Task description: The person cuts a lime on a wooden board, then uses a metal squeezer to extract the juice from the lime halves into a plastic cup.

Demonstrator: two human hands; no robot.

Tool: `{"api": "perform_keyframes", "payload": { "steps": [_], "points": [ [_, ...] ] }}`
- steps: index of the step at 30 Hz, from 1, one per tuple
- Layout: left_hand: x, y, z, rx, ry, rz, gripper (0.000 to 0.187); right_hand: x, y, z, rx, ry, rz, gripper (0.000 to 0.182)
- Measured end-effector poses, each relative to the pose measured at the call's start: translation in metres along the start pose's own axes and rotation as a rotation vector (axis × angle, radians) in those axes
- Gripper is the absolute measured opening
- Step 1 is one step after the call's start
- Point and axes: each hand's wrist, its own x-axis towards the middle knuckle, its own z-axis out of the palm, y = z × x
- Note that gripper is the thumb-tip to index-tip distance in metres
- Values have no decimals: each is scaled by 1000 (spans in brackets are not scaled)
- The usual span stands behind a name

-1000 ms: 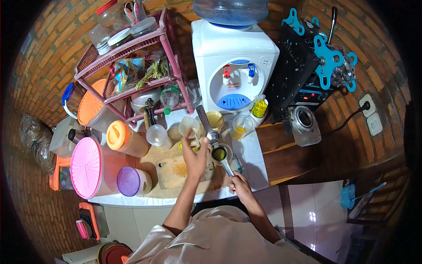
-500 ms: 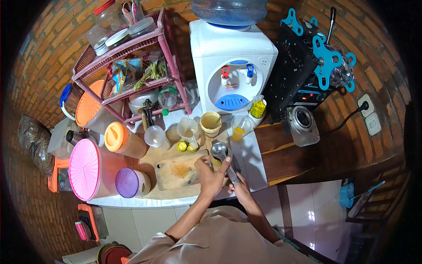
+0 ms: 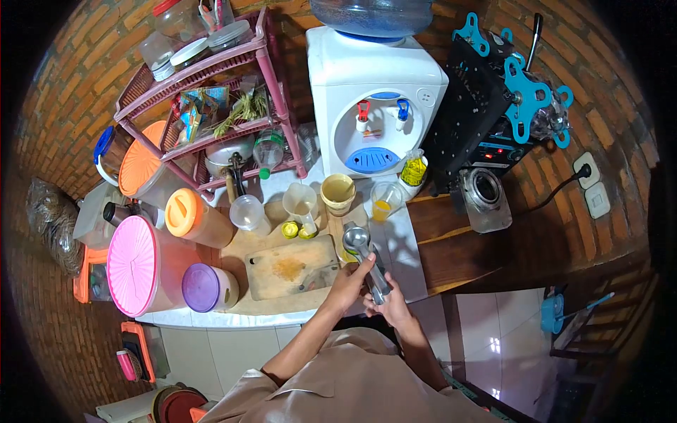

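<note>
A metal citrus squeezer (image 3: 357, 240) is held over the front of the table, its round cup away from me and its handles toward me. My right hand (image 3: 392, 304) is wrapped round the handle end. My left hand (image 3: 350, 280) grips it closer to the cup, thumb along the side. Something yellow-green shows partly beneath the cup; I cannot make out what it is. Left of my hands lies a wooden cutting board (image 3: 293, 268) with an orange-brown stain. Squeezed-looking yellow-green citrus pieces (image 3: 290, 229) rest behind it.
Behind are a clear measuring jug (image 3: 300, 201), a cream tub (image 3: 338, 194) and a clear cup (image 3: 386, 201) with orange liquid. A water dispenser (image 3: 377, 92) stands at the back, a black machine (image 3: 472, 120) right. Lidded containers, including a pink-lidded one (image 3: 134, 264), crowd the left.
My left hand has moved right and closed round the squeezer, its fingers less raised than before. The squeezer has shifted slightly right and toward me. The view has moved a little.
</note>
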Motion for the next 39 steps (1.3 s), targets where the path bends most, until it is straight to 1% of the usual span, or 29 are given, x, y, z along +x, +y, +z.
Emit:
{"api": "perform_keyframes", "payload": {
  "steps": [1, 3, 4, 5, 6, 8, 10, 12, 14, 20, 24, 27, 31, 33, 39],
  "points": [
    [-1, -1, -1, 0, -2, -2, 59, 4, 1, -15, 4, -140, 62, 61],
    [-3, -2, -4, 82, -49, 18, 60, 0, 0, -18, -54, -160, 57, 58],
    [-2, -7, -5, 81, -48, 19, 60, -2, -2, -16, -113, -183, 55, 55],
    [0, -15, -6, 58, -34, 34, 60, -2, -6, -18, -121, -211, 75, 48],
    [0, -18, -6, 33, -22, 50, 60, -2, -8, -16, -123, -211, 77, 48],
    [1, -21, -9, 5, -42, 43, 60, -3, -13, -10, -129, -189, 54, 35],
    [1, -24, -10, -25, -58, 36, 62, -2, -16, -8, -144, -187, 60, 34],
    [3, -27, -10, -14, -6, 56, 52, 0, -17, -7, -161, -188, 66, 33],
    [5, -29, -12, -37, -14, 56, 50, 3, -16, -9, -259, -203, 42, 41],
    [10, -28, -15, -81, -48, 39, 42, 1, -21, -2, -292, -180, -32, 37],
    [13, -31, -14, -85, -59, 35, 37, -1, -24, -1, -309, -173, -44, 36],
    [13, -31, -15, -109, -80, 20, 35, -2, -24, -2, -337, -153, -37, 37],
    [8, -26, -11, -148, -94, 23, 34, 1, -20, -5, -324, -135, -51, 35],
    [5, -22, -9, -250, -80, 1, 33, 2, -19, -5, -325, -127, -67, 33],
    [11, -29, -13, -239, -116, 37, 31, 4, -17, -4, -332, -122, -91, 30]
  ]
}}
